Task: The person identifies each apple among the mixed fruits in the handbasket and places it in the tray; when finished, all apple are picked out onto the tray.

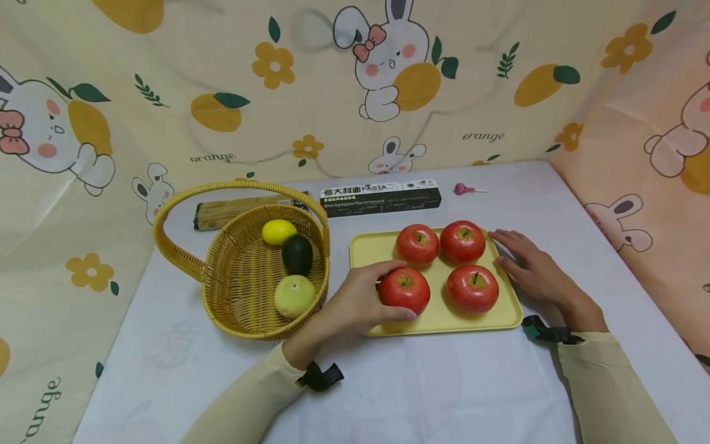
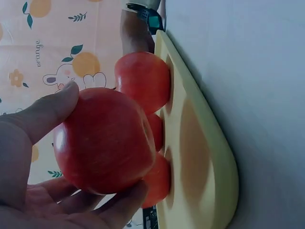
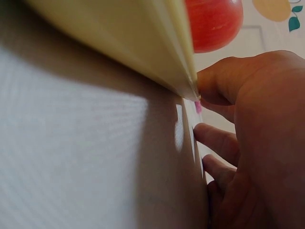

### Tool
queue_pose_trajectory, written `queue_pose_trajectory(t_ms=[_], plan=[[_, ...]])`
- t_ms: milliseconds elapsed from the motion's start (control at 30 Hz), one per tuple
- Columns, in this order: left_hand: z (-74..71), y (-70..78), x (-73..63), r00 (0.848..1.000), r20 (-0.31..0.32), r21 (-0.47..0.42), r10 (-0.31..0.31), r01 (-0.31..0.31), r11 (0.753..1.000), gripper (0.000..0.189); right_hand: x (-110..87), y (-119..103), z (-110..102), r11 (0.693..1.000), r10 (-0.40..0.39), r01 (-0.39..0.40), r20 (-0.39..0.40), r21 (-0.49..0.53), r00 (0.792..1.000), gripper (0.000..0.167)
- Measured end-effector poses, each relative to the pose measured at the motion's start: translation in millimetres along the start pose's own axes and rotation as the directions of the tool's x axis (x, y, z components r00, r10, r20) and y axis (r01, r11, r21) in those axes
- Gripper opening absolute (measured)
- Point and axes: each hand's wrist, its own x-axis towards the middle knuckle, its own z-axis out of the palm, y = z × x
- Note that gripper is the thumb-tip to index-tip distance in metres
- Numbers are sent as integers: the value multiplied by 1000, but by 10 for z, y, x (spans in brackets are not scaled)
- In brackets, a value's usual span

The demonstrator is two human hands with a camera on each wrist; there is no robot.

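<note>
My left hand holds a red apple between thumb and fingers. In the left wrist view this apple hangs just off the yellow tray, with a shadow on the tray surface beside it. Three more red apples stand on the tray: one at the back, one at the back right and one at the front right. My right hand rests at the tray's right edge, its thumb touching the rim and its fingers loosely extended on the table.
Left of the tray, a wicker basket with a tall handle holds a lemon, a dark green avocado-like fruit and a yellow-green round fruit. Behind lie a bundle of dry pasta, a pasta box and a pink lollipop.
</note>
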Motion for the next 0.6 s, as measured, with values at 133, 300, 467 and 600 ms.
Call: queue_pose_trajectory(t_ms=[133,300,467,600], plan=[[87,-10,87,1000,11,37,-4,4,999,79,0,-3,-11,1000,2,-2,2,1,1000,74],[186,-43,174,1000,26,74,9,-11,997,80,2,-7,-11,1000,8,-8,4,-3,1000,75],[243,-61,203,999,40,84,10,-14,996,82,6,-1,-6,1000,2,-2,5,1,1000,74],[266,-58,208,999,29,130,40,-43,991,84,8,3,-7,1000,-6,6,1,-5,1000,74]])
